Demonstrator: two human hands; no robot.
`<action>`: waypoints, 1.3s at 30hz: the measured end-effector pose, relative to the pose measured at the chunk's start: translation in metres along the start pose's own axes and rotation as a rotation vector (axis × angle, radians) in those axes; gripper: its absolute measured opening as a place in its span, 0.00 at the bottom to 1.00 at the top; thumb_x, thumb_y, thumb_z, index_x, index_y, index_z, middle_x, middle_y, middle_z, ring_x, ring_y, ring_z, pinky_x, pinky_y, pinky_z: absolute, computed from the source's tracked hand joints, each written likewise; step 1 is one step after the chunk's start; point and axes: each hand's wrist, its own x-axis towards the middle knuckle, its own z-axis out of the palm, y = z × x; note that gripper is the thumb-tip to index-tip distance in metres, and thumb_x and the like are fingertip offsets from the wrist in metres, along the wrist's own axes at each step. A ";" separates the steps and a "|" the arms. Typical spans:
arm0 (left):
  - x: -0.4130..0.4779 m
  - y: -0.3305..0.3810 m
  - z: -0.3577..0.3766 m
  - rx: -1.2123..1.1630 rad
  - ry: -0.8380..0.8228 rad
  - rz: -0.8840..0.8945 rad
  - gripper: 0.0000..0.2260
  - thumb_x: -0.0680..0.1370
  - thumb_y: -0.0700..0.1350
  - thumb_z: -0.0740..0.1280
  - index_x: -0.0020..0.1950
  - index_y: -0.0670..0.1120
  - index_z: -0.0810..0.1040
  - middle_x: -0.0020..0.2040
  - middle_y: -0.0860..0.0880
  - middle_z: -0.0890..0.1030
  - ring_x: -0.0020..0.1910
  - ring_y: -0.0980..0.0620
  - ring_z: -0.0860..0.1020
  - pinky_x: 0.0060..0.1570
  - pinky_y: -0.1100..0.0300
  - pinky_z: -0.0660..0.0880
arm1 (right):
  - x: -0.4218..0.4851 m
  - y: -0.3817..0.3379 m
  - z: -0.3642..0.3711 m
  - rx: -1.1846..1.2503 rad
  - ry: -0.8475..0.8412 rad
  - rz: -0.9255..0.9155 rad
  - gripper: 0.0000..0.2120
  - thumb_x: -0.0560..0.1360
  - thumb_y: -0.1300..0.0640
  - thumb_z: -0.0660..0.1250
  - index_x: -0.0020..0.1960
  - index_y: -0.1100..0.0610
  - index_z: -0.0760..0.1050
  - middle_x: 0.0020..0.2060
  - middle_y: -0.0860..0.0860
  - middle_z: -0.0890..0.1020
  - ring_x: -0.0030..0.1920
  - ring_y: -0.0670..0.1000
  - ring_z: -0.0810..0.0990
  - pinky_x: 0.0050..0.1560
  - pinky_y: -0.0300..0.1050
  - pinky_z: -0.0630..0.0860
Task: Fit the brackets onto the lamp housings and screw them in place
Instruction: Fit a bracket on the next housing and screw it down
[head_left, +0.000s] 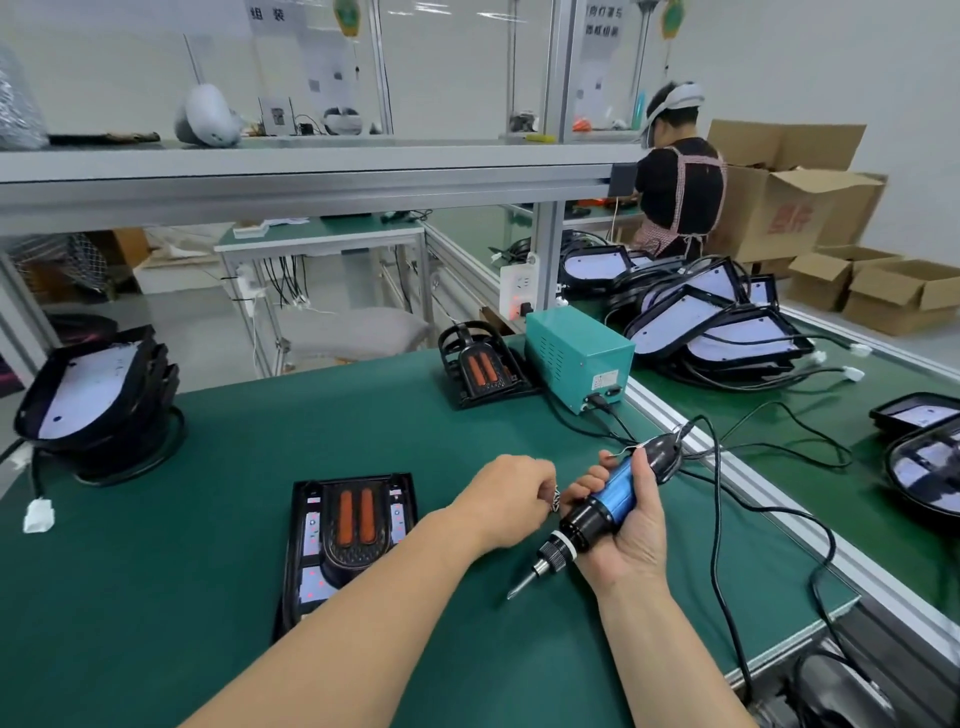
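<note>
Grips the electric screwdriver (597, 512) in the right hand (631, 530), bit tilted down toward the green mat (208, 597); pinches small metal pieces (555, 496), too tiny to identify, in the left hand (511, 496) just beside the tool's nose. Has the lamp housing (353, 525) flat on the mat just left of that hand, its near corner behind the forearm (389, 587). Beyond: second housing (480, 369), teal power box (576, 353), black cable (719, 499) trailing right.

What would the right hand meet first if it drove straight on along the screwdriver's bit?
Probably the green mat just past the screwdriver bit, before the left forearm; depth is unclear.
</note>
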 end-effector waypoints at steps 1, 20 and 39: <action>-0.005 0.000 -0.004 -0.108 0.026 -0.029 0.07 0.75 0.39 0.65 0.42 0.50 0.76 0.40 0.53 0.78 0.44 0.50 0.76 0.45 0.57 0.74 | 0.000 -0.001 0.000 -0.003 0.001 0.001 0.15 0.73 0.48 0.74 0.47 0.57 0.75 0.33 0.48 0.73 0.30 0.45 0.73 0.32 0.38 0.76; -0.171 -0.035 -0.052 -1.397 0.451 -0.387 0.05 0.76 0.32 0.70 0.45 0.40 0.82 0.41 0.41 0.85 0.37 0.51 0.82 0.40 0.63 0.79 | -0.047 0.046 0.115 -0.278 -0.146 -0.224 0.10 0.78 0.48 0.71 0.46 0.53 0.75 0.34 0.47 0.75 0.30 0.45 0.73 0.36 0.38 0.75; -0.208 -0.049 -0.053 -1.721 0.511 -0.355 0.10 0.75 0.30 0.69 0.40 0.43 0.85 0.39 0.44 0.82 0.36 0.53 0.79 0.38 0.64 0.78 | -0.092 0.115 0.163 -0.544 -0.365 -0.361 0.14 0.78 0.52 0.72 0.56 0.58 0.71 0.33 0.49 0.75 0.31 0.47 0.73 0.36 0.41 0.75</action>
